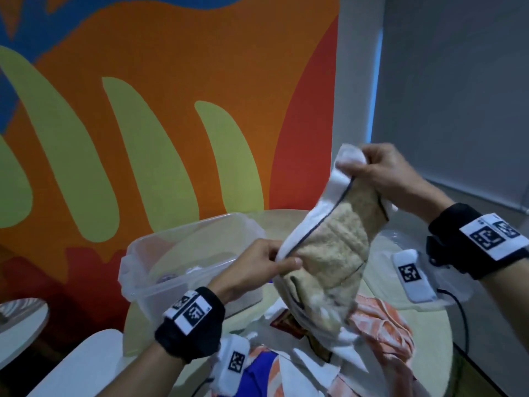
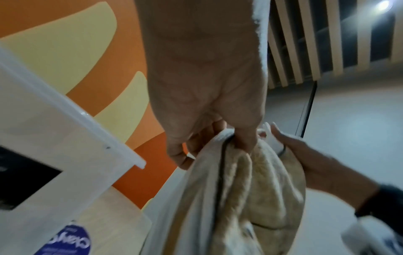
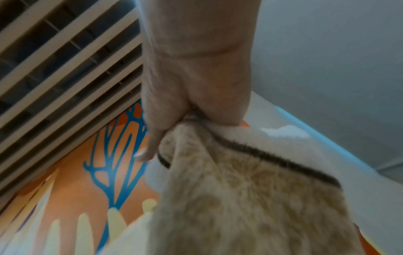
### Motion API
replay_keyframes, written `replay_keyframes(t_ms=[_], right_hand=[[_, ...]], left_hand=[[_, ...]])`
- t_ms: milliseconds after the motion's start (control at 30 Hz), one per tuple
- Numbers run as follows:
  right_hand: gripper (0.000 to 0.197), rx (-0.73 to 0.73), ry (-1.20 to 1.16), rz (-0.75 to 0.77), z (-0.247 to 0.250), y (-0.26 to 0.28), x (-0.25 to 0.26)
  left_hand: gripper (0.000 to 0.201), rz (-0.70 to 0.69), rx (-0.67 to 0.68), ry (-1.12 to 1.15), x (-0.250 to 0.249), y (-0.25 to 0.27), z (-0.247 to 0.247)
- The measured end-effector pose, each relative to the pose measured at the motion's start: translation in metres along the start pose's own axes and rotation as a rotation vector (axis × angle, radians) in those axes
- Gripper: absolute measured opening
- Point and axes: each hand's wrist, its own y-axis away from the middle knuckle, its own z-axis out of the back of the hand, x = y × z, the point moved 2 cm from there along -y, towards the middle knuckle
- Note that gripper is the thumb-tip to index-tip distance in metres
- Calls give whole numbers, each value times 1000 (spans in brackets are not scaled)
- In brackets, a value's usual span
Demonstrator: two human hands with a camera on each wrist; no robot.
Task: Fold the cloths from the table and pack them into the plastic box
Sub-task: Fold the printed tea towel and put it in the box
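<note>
Setting: round pale table (image 1: 429, 336) stood before an orange-and-green mural.
Cloth: beige towel (image 1: 329, 253) with white border and dark piping hung in the air above the heap of cloths (image 1: 380, 325), long axis running from 1 o'clock down to 7.
Right hand (image 1: 383, 167): pinched the top corner.
Left hand (image 1: 257, 267): pinched the white edge lower down, nearer the plastic box (image 1: 137, 253).
Box: lay at 9 o'clock from the towel, just beside the left hand.

A round, pale table (image 1: 289, 217) carries a clear plastic box (image 1: 148, 277) at its left, a heap of orange, white and blue cloths (image 1: 380, 333) in front, and a clear lid (image 1: 400, 239) at right.
</note>
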Motion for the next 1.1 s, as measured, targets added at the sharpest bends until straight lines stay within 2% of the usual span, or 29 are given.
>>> replay_keyframes(t_ms=[33,100,133,200,233,300,433,500,567,667,700,767,900,1033,1100], right_hand=[[32,158,4,-29,-5,8,0],[54,474,82,-51,-27,27,6],[58,581,108,-52,-40,35,8],[36,660,80,-32,-59,43,10],[22,654,40,-26,-63,44,13],[8,603,-10,-15,-56,43,20],[33,376,24,30,-26,36,28],[37,270,1,22,-18,33,24],[33,260,-14,-3,-20,33,18],[41,233,-25,-69,-26,33,5],[38,223,-33,-86,-26,33,2],[15,176,-45,-131,-23,30,-7],[32,30,-112,-253,-14,28,-34],[20,-114,-103,-378,2,35,-65],[20,-87,29,-418,4,43,-81]], left_hand=[[17,-26,-44,61,-6,0,5],[19,-90,-135,121,-23,-2,14],[19,-134,-168,114,-33,-3,17],[10,-182,-202,77,-47,-5,22],[5,-186,-208,65,-49,-5,25],[10,-155,-189,95,-47,1,30],[10,-61,-67,63,-21,24,30],[11,-28,-18,13,-9,32,24],[12,-7,-37,-21,-2,33,21],[12,5,-114,2,-2,29,18],[11,13,-141,21,0,28,19],[11,20,-192,14,9,27,22],[5,78,-129,-160,47,31,13],[15,160,-80,-197,74,41,1],[17,189,-123,-148,84,43,0]])
